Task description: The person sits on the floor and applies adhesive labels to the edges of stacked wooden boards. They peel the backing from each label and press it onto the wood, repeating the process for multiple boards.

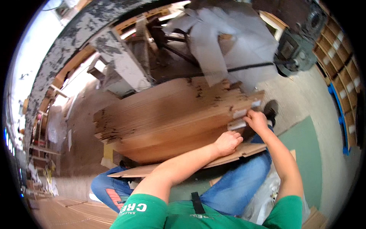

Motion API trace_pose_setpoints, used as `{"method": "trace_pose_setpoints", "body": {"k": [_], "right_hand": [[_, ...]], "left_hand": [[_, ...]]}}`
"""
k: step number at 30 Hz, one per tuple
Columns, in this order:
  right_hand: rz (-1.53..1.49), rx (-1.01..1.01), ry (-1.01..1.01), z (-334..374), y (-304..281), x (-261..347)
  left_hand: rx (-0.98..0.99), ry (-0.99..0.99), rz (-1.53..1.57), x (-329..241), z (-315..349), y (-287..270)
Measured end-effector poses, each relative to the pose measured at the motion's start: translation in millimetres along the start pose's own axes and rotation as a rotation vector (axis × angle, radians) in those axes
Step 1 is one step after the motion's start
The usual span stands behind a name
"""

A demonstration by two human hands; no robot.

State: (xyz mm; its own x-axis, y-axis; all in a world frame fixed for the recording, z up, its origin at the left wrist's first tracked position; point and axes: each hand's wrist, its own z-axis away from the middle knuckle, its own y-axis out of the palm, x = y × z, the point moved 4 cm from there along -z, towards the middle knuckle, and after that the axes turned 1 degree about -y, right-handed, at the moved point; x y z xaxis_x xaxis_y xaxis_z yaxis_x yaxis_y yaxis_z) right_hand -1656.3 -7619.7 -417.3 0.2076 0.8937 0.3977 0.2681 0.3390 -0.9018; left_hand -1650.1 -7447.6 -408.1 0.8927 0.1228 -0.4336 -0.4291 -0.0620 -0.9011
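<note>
Flattened brown cardboard sheets (171, 122) lie stacked in front of my legs, their ends ragged with slots and flaps. Across my knees leans a separate cardboard sheet (213, 163), seen nearly edge-on. My left hand (228, 143) is closed, its curled fingers against the upper right part of that leaning sheet; what lies inside the fingers is hidden. At the stack's right end my right hand (257, 120) is closed in a pinch beside a white label (237, 124). Its fingertips are too blurred to show what they hold. Another white label (240, 113) is just above.
Behind the stack, translucent plastic sheeting (232, 34) drapes over a frame, next to a grey-green machine (297, 49). A worn white metal post (122, 57) rises left of it. Stacked cardboard boxes (345, 87) on a blue pallet (338, 114) stand at right, beyond a green mat (305, 149).
</note>
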Motion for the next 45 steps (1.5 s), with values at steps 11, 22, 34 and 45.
{"method": "trace_pose_setpoints", "body": {"k": [11,22,34,45], "right_hand": [[0.156,0.28,0.087,-9.7,-15.3,-3.2],[0.217,0.907,0.115,-20.4,49.3,7.4],[-0.267,0.167,0.059,70.6,-58.5,-99.7],[-0.339,-0.303,0.294,151.3,-100.5,21.5]], "left_hand": [[0.326,0.118,-1.29,75.8,27.7,85.8],[0.066,-0.362,0.221,27.2,124.7,-31.2],[0.233,-0.336,0.464,13.3,247.5,-65.9],[0.4,-0.662,0.626,71.3,284.0,-105.9]]}}
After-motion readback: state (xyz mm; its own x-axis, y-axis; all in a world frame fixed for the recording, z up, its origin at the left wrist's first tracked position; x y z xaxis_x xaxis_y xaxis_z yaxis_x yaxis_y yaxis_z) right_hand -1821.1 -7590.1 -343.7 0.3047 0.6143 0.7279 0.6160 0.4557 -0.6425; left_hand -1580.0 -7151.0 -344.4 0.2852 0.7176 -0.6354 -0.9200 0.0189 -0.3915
